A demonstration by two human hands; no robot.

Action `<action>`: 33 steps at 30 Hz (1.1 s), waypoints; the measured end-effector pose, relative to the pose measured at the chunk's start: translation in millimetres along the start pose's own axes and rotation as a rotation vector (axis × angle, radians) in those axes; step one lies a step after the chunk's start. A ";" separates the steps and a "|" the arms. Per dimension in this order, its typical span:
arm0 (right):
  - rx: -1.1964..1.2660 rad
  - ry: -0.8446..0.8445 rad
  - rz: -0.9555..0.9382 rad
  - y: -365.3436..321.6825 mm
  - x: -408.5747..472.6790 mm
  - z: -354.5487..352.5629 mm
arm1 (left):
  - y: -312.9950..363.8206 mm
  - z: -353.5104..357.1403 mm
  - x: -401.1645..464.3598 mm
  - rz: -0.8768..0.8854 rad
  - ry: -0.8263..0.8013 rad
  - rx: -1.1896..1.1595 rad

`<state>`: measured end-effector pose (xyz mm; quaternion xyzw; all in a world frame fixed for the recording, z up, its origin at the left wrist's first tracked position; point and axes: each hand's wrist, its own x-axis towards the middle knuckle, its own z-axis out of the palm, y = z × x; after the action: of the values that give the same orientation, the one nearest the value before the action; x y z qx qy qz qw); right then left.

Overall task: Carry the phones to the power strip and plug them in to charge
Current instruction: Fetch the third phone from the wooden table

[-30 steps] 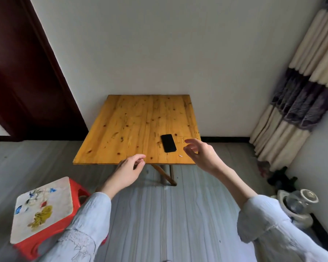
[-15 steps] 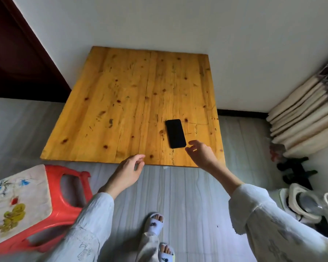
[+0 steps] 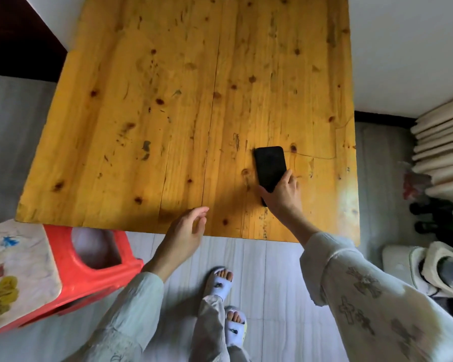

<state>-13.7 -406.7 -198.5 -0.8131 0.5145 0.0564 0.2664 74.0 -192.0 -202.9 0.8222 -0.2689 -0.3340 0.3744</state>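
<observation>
A black phone lies screen-up on the yellow wooden table, near its front right part. My right hand is on the phone's near end, thumb at its left edge and fingers at its right edge, gripping it. My left hand hovers over the table's front edge with fingers relaxed and holds nothing. No power strip or charger is in view.
A red plastic stool with a patterned top stands at the front left. Folded curtain and dark bottles fill the right side, with a white appliance on the floor. My slippered feet stand on grey floor.
I have stepped closer and look down more steeply. My right hand has reached forward from beside the phone and closed on its near end. The left hand stays near the table edge.
</observation>
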 end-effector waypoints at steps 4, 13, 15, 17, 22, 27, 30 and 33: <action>-0.109 0.031 0.001 -4.5 2.8 22.5 | -10.7 0.0 4.6 -0.029 0.004 -0.002; 0.234 -0.144 0.194 7.1 -3.1 17.3 | 1.8 8.2 8.4 -0.087 -0.076 -0.058; 0.279 -0.154 0.144 10.0 -11.9 8.1 | 9.9 10.4 9.4 -0.116 -0.094 -0.119; 0.340 -0.193 0.121 11.2 -26.7 -1.4 | 19.6 11.9 8.9 -0.152 -0.112 -0.214; 0.656 -0.332 0.142 22.9 -83.8 -37.4 | 53.3 19.6 4.8 -0.200 -0.178 -0.414; 0.857 -0.282 0.194 50.6 -143.1 -89.4 | 112.2 46.7 -9.7 -0.102 -0.318 -0.518; 0.906 -0.113 0.265 94.7 -203.0 -134.0 | 172.0 86.0 -51.2 0.002 -0.470 -0.499; 0.954 0.045 0.316 140.4 -268.2 -162.9 | 220.5 124.9 -101.4 0.124 -0.634 -0.459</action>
<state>-289.6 -316.5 -14.3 -0.5139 0.6056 -0.1627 0.5854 -126.2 -303.1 -54.3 0.5553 -0.3388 -0.5995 0.4663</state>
